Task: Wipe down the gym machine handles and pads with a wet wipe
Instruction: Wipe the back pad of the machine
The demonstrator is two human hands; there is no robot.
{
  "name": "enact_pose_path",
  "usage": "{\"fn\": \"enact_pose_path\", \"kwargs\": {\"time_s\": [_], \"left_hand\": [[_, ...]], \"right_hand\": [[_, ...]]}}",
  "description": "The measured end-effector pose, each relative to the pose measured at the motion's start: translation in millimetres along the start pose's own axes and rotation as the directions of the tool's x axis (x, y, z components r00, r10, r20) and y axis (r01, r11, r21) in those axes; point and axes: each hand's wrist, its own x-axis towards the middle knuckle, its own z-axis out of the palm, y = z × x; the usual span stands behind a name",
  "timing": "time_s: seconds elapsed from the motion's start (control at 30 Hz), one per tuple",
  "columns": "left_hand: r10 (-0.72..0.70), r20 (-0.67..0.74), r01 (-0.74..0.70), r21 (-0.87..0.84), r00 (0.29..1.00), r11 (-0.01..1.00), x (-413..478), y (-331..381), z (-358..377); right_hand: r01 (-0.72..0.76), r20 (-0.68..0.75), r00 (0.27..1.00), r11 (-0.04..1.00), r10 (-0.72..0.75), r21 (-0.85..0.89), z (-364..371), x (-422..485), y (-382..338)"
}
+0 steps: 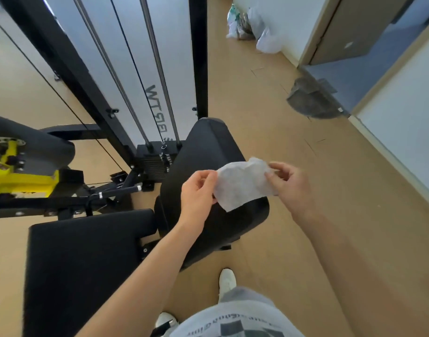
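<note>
- A person stands at a cable gym machine and holds a white wet wipe (242,184) stretched between both hands, right of the frame's centre.
- The left hand (197,193) pinches the wipe's left edge between thumb and curled fingers. The right hand (290,183) pinches the crumpled right edge with its fingertips, the other fingers loosely bent.
- The wipe hangs in front of the black back pad (206,147). Whether it touches the pad cannot be told from this view.
- The pad's long axis runs from just above the frame's centre down toward the lower centre. The wipe is spread left to right, squarely across that axis.
- The left hand sits over the pad's face, while the right hand is at the pad's right edge, partly over the tan floor (293,132). The left hand looks the nearer one for a first stroke along the pad.
- A second black surface, the seat pad (87,254), fills the lower left of the frame, below and left of the left forearm.
- A black handle bar (118,191) with chrome ends lies left of centre, well apart from the wipe and on the left hand's side.
- The weight stack (154,165) stands behind the back pad, at centre frame.
- By the look of it, the wipe is being opened out and wiping of this pad has not yet begun.
</note>
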Motion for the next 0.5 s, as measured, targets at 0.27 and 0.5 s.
{"fn": "enact_pose_path", "kwargs": {"time_s": [0.27,0.5], "left_hand": [[0.574,-0.183,-0.438,0.480,0.798,0.761,-33.2,-33.4,14.9],[0.602,0.163,-0.588,0.514,0.782,0.625,-34.9,-35.7,42.2]], "right_hand": [[0.146,0.106,0.983,0.988,-0.151,0.060,-14.7,-16.4,7.6],[0.320,0.460,0.833,0.946,-0.309,0.057,9.5,-18.7,3.6]]}}
